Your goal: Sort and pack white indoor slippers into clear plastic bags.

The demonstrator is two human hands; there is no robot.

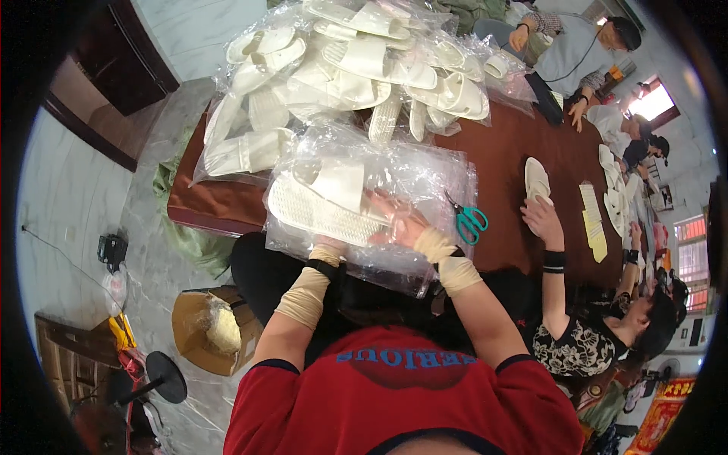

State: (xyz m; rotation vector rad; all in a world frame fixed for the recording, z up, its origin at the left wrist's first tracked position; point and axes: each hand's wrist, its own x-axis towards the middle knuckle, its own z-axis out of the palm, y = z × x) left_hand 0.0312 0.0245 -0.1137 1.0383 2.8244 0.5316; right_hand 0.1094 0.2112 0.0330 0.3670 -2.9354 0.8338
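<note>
1. White slipper [317, 205], ridged sole showing beside its broad strap, lies at the near edge of the brown tabletop [504, 144] amid clear film; whether it sits fully inside a bag cannot be told.

2. At its lower edge, the left hand [329, 246] disappears beneath slipper and film. Fingers are hidden, so the state of that grip cannot be told.

3. Beyond, a heap of bagged slippers [356, 61] covers the far side of the tabletop. These look to be the finished share, each seemingly wrapped in clear plastic; whether any bag is sealed is too small to tell.

4. At the slipper's heel, the right hand [398, 220] bends its fingers; glare and film leave it unclear whether that grip clamps the slipper, pinches the plastic or merely presses. By appearances, this piece is midway, partly dealt with.

5. Just beside lie flat clear bags [447, 186], apparently for use, with teal-handled scissors [470, 222] resting on their right edge.

6. Farther right, a co-worker's hand [542, 220] touches a loose slipper [537, 178], without visible wrapping.

7. Past a yellow-and-white strip [594, 227], more unwrapped slippers [614, 193] line the tabletop: work remaining, judging by their bare state.
</note>
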